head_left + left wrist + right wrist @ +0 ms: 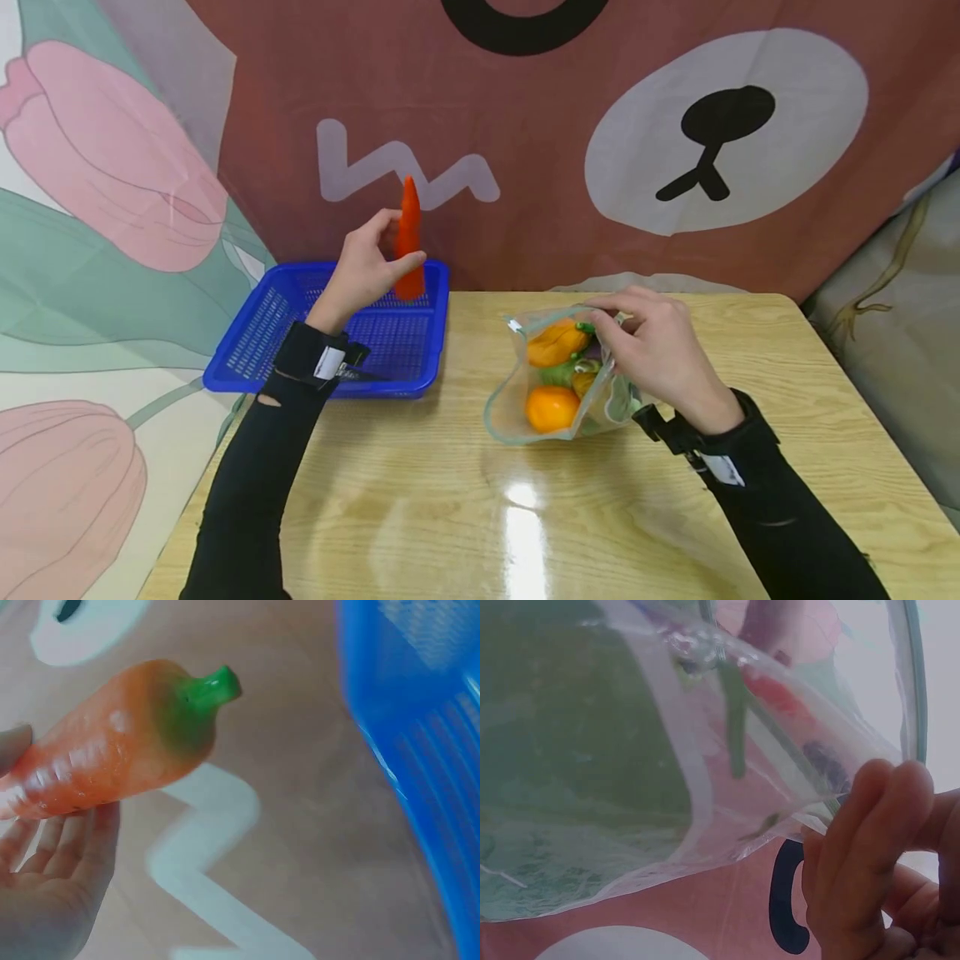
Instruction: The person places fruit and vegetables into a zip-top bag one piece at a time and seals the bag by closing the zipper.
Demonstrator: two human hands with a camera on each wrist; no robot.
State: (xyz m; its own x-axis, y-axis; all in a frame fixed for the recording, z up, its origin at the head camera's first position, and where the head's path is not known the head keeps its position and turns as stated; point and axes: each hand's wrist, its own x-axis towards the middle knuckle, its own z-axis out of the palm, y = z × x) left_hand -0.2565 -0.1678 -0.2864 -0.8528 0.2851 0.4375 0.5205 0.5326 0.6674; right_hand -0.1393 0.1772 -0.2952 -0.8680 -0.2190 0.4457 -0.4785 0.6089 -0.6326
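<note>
An orange carrot (409, 233) with a green stem end is pinched between the thumb and fingers of my left hand (367, 262), raised above the blue basket. The left wrist view shows the carrot (127, 735) close up, stem toward the basket side. My right hand (660, 346) pinches the rim of a clear zip bag (517, 400) standing on the table. Inside the bag lie a round orange fruit (552, 409), a ridged yellow-orange item (557, 342) and some green produce, partly hidden by the bag's side. In the right wrist view the fingers (862, 847) grip the bag's edge.
The blue plastic basket (435, 350) with perforated walls stands at the table's back left. A wooden table (450, 517) lies under everything, reflecting a bright light. Behind it hangs a printed cloth (525, 233) with a bear face and flowers.
</note>
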